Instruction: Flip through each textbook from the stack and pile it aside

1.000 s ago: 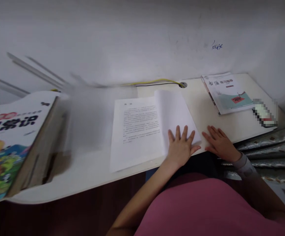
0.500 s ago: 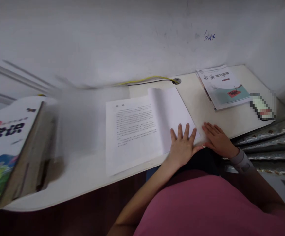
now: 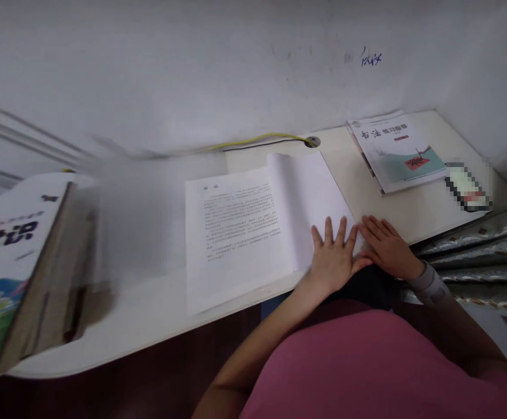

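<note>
An open book point(image 3: 240, 233) lies on the white desk point(image 3: 144, 308), its left page printed and its right page blank and curved up near the fold. With fingers spread, my left hand point(image 3: 334, 256) rests flat on the lower right part of the blank page. My right hand point(image 3: 386, 244) lies flat just beyond the page's right edge, its fingertips close to my left hand. It has a grey band point(image 3: 430, 284) at the wrist. Neither hand grips anything.
A booklet stack point(image 3: 401, 154) and a blurred-out phone-like object point(image 3: 467, 186) lie at the right. At the left stands a pile of thick books point(image 3: 4, 256). A yellow cable point(image 3: 253, 138) runs along the wall to a desk hole. Patterned curtain fabric point(image 3: 475, 256) hangs at right.
My left hand has slid a little to the right across the blank page, towards my right hand. The book's right page lies slightly farther right. My right hand has hardly moved.
</note>
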The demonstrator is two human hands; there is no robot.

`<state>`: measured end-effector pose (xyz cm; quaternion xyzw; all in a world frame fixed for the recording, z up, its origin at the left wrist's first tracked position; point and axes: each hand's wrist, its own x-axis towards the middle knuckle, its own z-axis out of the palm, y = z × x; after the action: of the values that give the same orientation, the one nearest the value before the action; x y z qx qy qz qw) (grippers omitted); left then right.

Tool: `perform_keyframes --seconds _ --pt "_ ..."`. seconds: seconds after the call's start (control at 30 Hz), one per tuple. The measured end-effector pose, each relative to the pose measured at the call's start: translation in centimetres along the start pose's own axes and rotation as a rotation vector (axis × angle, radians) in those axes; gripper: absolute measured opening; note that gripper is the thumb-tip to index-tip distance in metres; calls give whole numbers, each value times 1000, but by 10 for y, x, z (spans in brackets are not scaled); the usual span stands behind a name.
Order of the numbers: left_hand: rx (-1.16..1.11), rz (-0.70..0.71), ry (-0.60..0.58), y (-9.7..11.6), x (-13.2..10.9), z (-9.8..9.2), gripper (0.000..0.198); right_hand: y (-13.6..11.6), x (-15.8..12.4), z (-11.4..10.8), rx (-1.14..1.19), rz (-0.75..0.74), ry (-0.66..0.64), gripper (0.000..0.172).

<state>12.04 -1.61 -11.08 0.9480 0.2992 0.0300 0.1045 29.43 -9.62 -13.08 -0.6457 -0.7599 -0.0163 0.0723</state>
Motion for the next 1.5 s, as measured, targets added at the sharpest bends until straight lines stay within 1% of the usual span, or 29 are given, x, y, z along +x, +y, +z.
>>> perform_keyframes --seconds 0.17,0.37,0.5,0.6,0.7,0.77,0.8,0.83,0.87,0.93,1.03,1.1,1.17,1.27,1.4,1.5 --pt "13 -2 -30 7 -3 -1 81 -1 1 0 -14 -2 -3 59" --pt "22 -3 3 10 -6 4 79 0 0 0 25 20 10 60" --pt "34 18 20 13 -9 6 79 3 0 1 80 81 49 58" --pt "38 39 -15 14 -14 3 81 4 2 1 59 114 62 58" --pt "2 95 -93 1 -14 -9 82 1 3 0 36 110 53 53" --pt "-40 170 -139 -17 -6 -19 80 -1 4 -1 16 101 54 47" --pt "-54 206 -147 -28 3 -24 79 -2 4 -1 4 98 59 44" --pt "-55 233 -140 -39 14 -29 77 -3 4 -1 -8 94 65 42" --pt "-32 229 -114 -51 27 -34 74 -3 4 -1 -19 91 72 41" --pt "49 145 -76 -71 58 -41 72 -4 4 -1 -36 89 83 41" --pt "122 47 -117 -93 103 -47 72 -5 4 0 -51 93 96 40" --pt "138 26 -151 -100 122 -48 73 -6 4 0 -58 94 106 40" --pt "149 10 -198 -104 130 -48 74 -7 4 0 -62 95 116 39" --pt "177 -24 -260 -103 128 -46 78 -8 4 1 -64 98 131 39" --pt "215 -31 -268 -99 118 -48 80 -7 3 3 -63 86 132 40" --pt "214 -14 -277 -99 118 -50 80 -6 2 6 -56 74 131 42"
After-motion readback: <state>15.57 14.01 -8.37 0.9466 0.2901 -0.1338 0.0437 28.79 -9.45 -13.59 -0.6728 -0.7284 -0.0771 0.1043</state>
